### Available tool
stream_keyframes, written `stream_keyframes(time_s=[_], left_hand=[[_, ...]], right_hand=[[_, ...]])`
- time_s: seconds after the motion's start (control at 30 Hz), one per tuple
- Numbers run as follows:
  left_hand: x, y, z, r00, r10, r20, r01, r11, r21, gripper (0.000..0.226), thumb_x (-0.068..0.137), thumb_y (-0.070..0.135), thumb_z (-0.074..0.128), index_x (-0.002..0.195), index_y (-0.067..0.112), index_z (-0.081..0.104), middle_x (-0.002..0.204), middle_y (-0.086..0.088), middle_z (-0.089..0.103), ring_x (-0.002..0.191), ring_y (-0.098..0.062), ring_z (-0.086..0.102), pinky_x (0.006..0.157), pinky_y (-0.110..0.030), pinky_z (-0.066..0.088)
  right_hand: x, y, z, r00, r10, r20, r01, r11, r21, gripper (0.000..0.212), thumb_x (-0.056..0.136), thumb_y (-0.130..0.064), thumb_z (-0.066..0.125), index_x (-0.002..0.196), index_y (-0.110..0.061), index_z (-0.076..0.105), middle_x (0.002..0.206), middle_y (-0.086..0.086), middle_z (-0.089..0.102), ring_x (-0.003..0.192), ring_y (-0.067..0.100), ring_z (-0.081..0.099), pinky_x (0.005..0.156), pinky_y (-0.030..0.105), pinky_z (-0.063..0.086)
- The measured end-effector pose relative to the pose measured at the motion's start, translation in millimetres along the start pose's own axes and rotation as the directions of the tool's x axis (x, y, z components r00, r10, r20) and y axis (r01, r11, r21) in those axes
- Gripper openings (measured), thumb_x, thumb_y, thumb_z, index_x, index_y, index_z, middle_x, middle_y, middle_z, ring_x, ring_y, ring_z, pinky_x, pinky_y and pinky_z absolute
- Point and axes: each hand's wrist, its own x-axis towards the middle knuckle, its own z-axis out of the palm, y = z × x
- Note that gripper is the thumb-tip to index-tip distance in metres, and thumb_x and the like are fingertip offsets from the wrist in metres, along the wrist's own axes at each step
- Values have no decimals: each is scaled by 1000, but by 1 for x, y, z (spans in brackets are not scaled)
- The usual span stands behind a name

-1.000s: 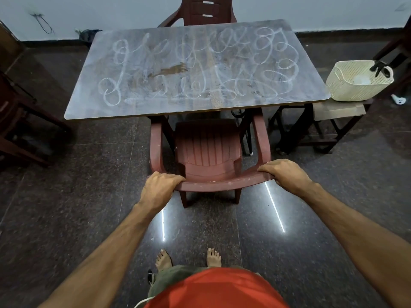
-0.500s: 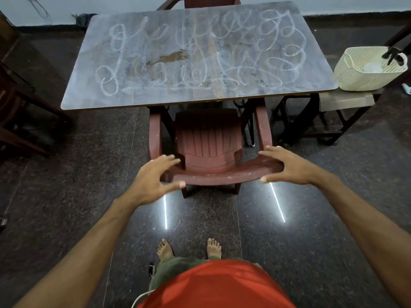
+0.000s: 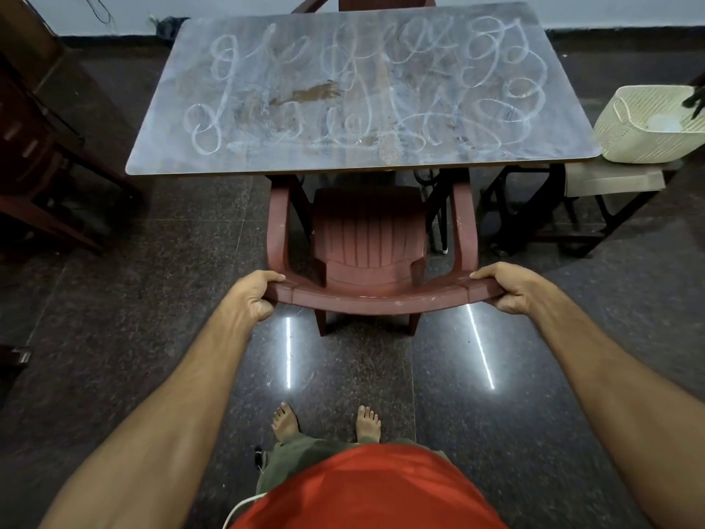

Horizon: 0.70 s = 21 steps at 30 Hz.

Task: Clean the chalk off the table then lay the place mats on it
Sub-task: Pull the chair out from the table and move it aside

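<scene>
The grey table ahead of me is covered with white chalk loops and a brown smear in the middle. A dark red plastic chair stands pushed partly under its near edge, back toward me. My left hand grips the left end of the chair's back rail. My right hand grips the right end of the same rail. No place mats are in view.
A cream woven basket sits on a low stool to the right of the table. Another red chair stands at the far side. Dark wooden furniture fills the left. The floor is polished dark granite.
Half a second ago both hands were spread open just off the chair back; now both have closed on its rail again. The view has moved closer to the table.
</scene>
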Motion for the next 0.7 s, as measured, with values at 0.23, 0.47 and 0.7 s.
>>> stream_keyframes(time_s=[0.23,0.47,0.7], left_hand=[[-5,-1,0,1000,28,-10,-28,998,-54,19,92,-9,47,78,2,56,48,-7,64,66,-19,60,37,-25,51],[13,2,-10,998,52,-24,-53,997,-53,21,85,-8,55,103,1,61,96,-17,64,78,-25,66,43,-30,55],[16,-2,-12,996,75,-39,-76,996,-43,29,83,-9,58,110,-1,62,102,-19,65,81,-26,66,44,-29,55]], right_hand=[[-3,-4,8,1000,-28,-5,28,999,17,41,89,9,55,130,7,54,124,23,63,85,25,70,51,31,60],[-3,-3,12,998,-53,-13,53,999,8,40,89,10,56,129,8,55,123,23,63,84,26,69,50,30,59],[-3,-4,9,998,-42,-39,43,999,5,39,89,9,56,129,8,54,112,23,65,85,26,69,48,29,57]])
